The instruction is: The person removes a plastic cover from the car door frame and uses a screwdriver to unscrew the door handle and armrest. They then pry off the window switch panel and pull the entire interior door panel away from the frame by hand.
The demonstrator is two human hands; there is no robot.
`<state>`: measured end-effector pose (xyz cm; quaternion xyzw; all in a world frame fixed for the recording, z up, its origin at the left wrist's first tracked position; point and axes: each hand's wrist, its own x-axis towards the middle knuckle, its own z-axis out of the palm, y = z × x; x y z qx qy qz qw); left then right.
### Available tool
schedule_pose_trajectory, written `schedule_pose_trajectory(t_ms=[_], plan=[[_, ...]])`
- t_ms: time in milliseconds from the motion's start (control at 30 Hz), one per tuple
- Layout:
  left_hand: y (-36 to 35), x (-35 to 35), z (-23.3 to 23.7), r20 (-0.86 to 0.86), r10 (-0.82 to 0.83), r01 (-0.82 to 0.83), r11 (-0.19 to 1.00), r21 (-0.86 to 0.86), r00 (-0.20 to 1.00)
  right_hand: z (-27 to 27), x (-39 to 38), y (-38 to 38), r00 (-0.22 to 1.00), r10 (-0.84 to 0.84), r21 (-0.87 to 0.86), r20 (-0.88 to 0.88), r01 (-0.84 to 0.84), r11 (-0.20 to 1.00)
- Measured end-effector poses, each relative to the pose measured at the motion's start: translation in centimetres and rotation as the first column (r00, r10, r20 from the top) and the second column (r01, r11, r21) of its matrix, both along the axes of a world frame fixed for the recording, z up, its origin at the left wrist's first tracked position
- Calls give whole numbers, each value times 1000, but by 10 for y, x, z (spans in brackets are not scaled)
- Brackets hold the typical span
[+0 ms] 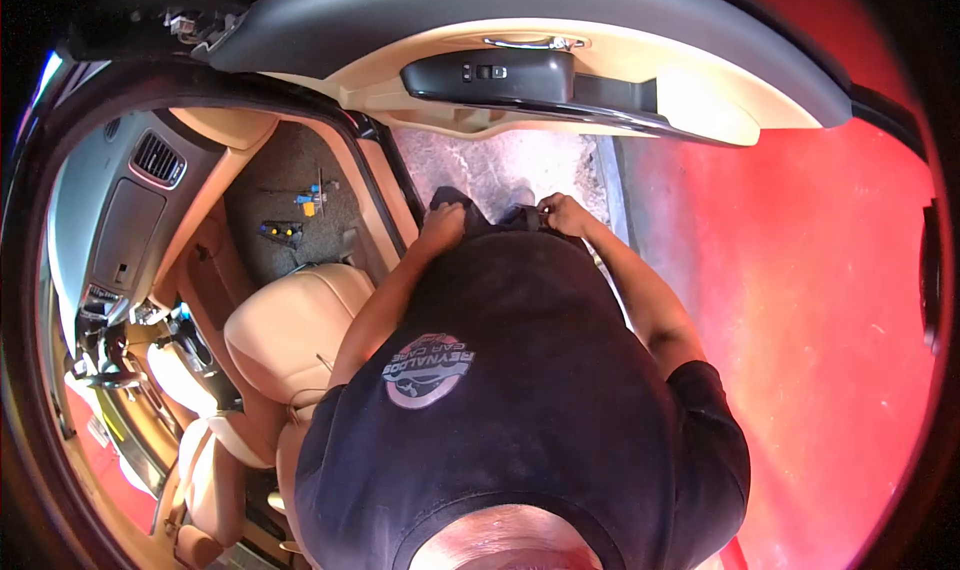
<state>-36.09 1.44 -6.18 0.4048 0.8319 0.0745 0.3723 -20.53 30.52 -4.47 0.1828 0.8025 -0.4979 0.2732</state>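
Note:
My left hand [447, 226] is closed at the front of my waist, its fingers curled on black cloth [452, 198]. Across from it, my right hand [568, 216] pinches the edge of a dark strap-like piece [528, 216] at my waist. My black T-shirt [500, 330], with a round chest logo, covers the view below both hands. The tip of a shoe [521, 197] shows between the hands, above the concrete.
An open car door [540, 75] with a tan and black panel arches ahead of me. To my left are a tan seat [290, 320] and the dashboard [135, 210]. Blue and yellow tools [308, 205] and black-yellow pieces [282, 234] lie on the footwell carpet. Red floor [800, 300] spreads right.

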Motion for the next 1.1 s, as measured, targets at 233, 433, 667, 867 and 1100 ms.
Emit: schedule_pose_trajectory(t_ms=[233, 433, 667, 867, 1100], plan=[[-10, -32, -37, 219, -25, -39, 959, 279, 975, -6, -19, -29, 971, -182, -42, -156, 178, 983], [-35, -70, -90, 174, -245, 240, 969, 48, 954, -24, -8, -76, 965, 16, 334, 260, -105, 937], [-10, -77, -25, 226, -2, -16, 997, 78, 974, -15, 27, -93, 965, -169, 355, 199, 89, 930], [-224, -56, -115, 182, 364, -391, 910, 138, 913, -1, 133, -100, 561, -828, -26, -19, 828, 561], [-306, -12, -33, 151, 427, -313, 822, -476, 892, -47, 282, -212, 392, -820, -425, 418, 882, 205]])
